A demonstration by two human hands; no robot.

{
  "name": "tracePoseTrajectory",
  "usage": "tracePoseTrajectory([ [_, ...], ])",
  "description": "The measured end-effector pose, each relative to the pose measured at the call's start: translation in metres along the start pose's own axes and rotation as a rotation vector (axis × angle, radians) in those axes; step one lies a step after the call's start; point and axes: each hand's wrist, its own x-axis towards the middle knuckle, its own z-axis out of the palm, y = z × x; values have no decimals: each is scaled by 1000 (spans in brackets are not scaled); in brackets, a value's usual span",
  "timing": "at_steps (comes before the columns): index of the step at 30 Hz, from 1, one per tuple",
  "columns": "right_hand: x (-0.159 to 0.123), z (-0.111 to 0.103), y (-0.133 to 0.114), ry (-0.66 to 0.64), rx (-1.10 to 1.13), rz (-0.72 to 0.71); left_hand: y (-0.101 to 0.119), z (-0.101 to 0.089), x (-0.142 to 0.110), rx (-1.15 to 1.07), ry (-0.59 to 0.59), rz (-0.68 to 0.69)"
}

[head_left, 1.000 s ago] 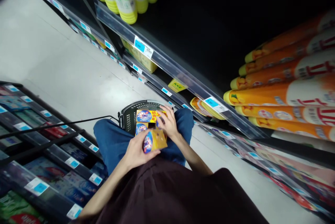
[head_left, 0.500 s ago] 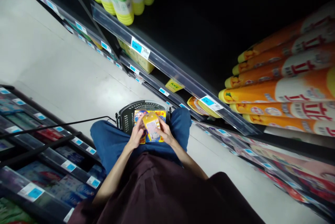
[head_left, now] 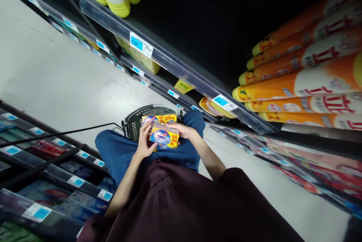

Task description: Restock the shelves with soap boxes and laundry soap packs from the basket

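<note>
A yellow and blue OMO laundry soap pack [head_left: 164,138] is held between my two hands, its logo side facing up. My left hand [head_left: 146,142] grips its left end, with the thumb at the lower edge. Around the right end my right hand [head_left: 183,130] is closed, fingers along the upper edge. Just behind it, a similar yellow and blue pack [head_left: 171,118] shows its upper part; the rest is hidden. That pack lies over a dark perforated shopping basket [head_left: 135,123] between my knees.
Shelving with price tags [head_left: 141,44] runs along the right, carrying orange bottles [head_left: 268,94] and yellow-capped green bottles [head_left: 117,2]. An AXE package [head_left: 183,86] sits lower down. More shelves [head_left: 75,180] stand at the left, with pale floor [head_left: 70,76] between.
The soap pack has been turned: its plain yellow side with a pale label faced up before, and now the OMO logo does. My hands have shifted along its ends. The view has moved slightly.
</note>
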Motion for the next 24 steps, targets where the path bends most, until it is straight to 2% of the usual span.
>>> tracePoseTrajectory([
  [3,-4,3,-9,-6,-39,78,-1,1,0,-39,-79,33],
  [7,-2,6,-3,62,-100,23,-10,7,-5,-29,-40,-21],
  [9,0,7,7,174,-150,-108,-12,8,-7,7,23,-50],
  [11,1,8,20,335,-215,-346,-12,8,-7,32,68,-73],
  [13,0,9,32,450,-298,-571,-10,7,-6,54,40,-93],
  [15,-2,12,39,477,-373,-682,-7,6,-5,64,-19,-109],
  [19,-3,15,41,495,-478,-718,-6,5,-5,54,-32,-133],
  [24,2,14,36,519,-444,-593,-5,5,-4,85,-32,-181],
])
